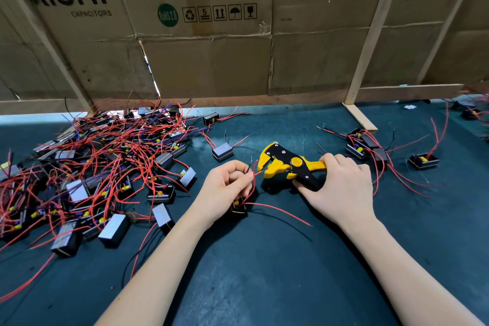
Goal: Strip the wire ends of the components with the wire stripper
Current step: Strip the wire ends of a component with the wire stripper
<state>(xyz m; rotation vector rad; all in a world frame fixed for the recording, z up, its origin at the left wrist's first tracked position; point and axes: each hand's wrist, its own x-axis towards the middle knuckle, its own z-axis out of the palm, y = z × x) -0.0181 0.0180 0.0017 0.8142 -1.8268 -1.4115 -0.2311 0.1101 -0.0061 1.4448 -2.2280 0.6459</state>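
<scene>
My right hand (341, 188) grips the handles of a yellow and black wire stripper (288, 164), its jaws pointing left. My left hand (225, 188) pinches a thin red wire (254, 180) and a black wire just left of the jaws. The red wire's tip reaches the jaw mouth. These wires run down to a small black component (239, 209) lying under my left wrist, partly hidden by it. Another red lead (280, 210) of that component trails right across the mat.
A large tangled pile of components with red wires (100, 167) fills the left of the dark green mat (264, 272). A smaller group of components (370, 147) lies at the right. One lone component (222, 152) sits behind my left hand. Cardboard walls (206, 61) on wooden strips close the back.
</scene>
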